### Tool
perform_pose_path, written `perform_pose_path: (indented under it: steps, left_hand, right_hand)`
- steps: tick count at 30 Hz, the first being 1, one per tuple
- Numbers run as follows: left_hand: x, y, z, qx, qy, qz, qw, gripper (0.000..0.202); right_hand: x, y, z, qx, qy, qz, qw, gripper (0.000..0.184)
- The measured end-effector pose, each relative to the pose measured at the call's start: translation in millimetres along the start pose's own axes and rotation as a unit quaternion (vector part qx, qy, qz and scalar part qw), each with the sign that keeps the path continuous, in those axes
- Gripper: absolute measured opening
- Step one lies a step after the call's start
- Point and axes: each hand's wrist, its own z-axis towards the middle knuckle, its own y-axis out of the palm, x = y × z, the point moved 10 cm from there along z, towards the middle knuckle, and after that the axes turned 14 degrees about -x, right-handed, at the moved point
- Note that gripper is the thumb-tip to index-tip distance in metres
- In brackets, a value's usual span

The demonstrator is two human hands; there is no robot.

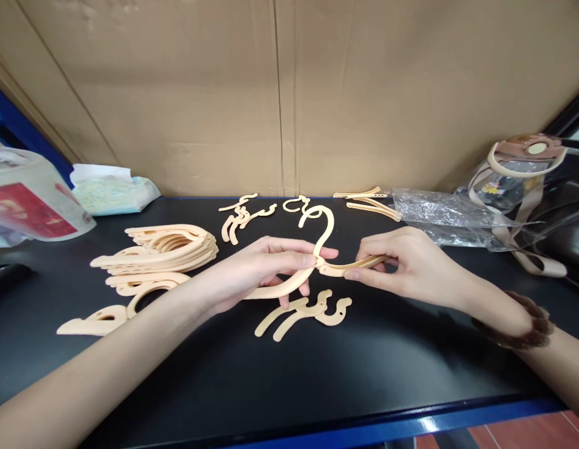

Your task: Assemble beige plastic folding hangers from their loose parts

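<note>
A cream plastic folding hanger [287, 287] is held above the table between my two hands, its hook [324, 227] pointing up. My left hand [280, 262] pinches it near the centre joint, thumb on top, with some fingers extended behind. My right hand [397, 262] is closed on the other arm of the hanger, right of the joint. Just below lie loose cream hanger hooks [334, 312]. To the left, a stack of folded hanger pieces [177, 249] sits beside my left forearm, which hides part of the nearest pieces.
More loose hooks [247, 215] and straight hanger arms [371, 206] lie at the back of the black table [289, 386]. Clear plastic bags [434, 212] and a strapped bottle [509, 181] stand right. A tissue pack [114, 193] and a whitish roll [41, 193] are left. Cardboard [214, 93] walls the back.
</note>
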Motion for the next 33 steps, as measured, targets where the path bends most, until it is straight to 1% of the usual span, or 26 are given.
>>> perform_pose_path:
  steps: [3,6,10,13,17,21,26,29,33]
  left_hand:
    - [-3.3,1.1,1.4,-0.011,-0.019,0.004,1.000,0.027]
    - [-5.9,4.3,3.2,-0.033,-0.027,-0.003,0.999,0.028]
    - [-8.1,5.4,3.1,-0.045,-0.033,0.000,0.998,0.030]
    - [-10.8,2.8,2.0,-0.036,-0.047,0.010,0.998,0.033]
    - [-9.3,2.9,1.9,-0.030,-0.043,0.020,0.998,0.034]
    - [-6.2,0.4,1.5,0.008,-0.034,0.013,0.999,0.028]
    - [-4.2,-1.2,1.1,0.025,-0.028,0.014,0.999,0.029]
    - [-4.9,1.5,1.3,0.002,-0.026,0.026,0.999,0.028]
    - [-7.6,7.2,1.1,-0.030,-0.030,0.009,0.999,0.027]
  right_hand:
    - [-0.3,0.2,-0.2,-0.007,-0.002,-0.004,1.000,0.041]
    - [-0.6,0.7,-0.3,-0.016,-0.003,-0.004,1.000,0.040]
    - [-2.8,-0.8,-1.5,-0.015,-0.006,-0.014,1.000,0.042]
    - [-4.1,-2.8,-2.7,-0.007,-0.006,-0.026,1.000,0.044]
    - [-4.2,-3.1,-2.7,-0.006,-0.001,-0.044,0.999,0.045]
    - [-3.9,-4.2,-2.6,0.003,0.006,-0.082,0.997,0.047]
    - [-3.5,-8.1,-4.9,0.018,0.011,-0.113,0.993,0.047]
    - [-5.4,-7.9,-5.2,0.012,0.001,-0.108,0.994,0.042]
    - [-7.7,-7.5,-5.0,0.004,-0.012,-0.090,0.996,0.044]
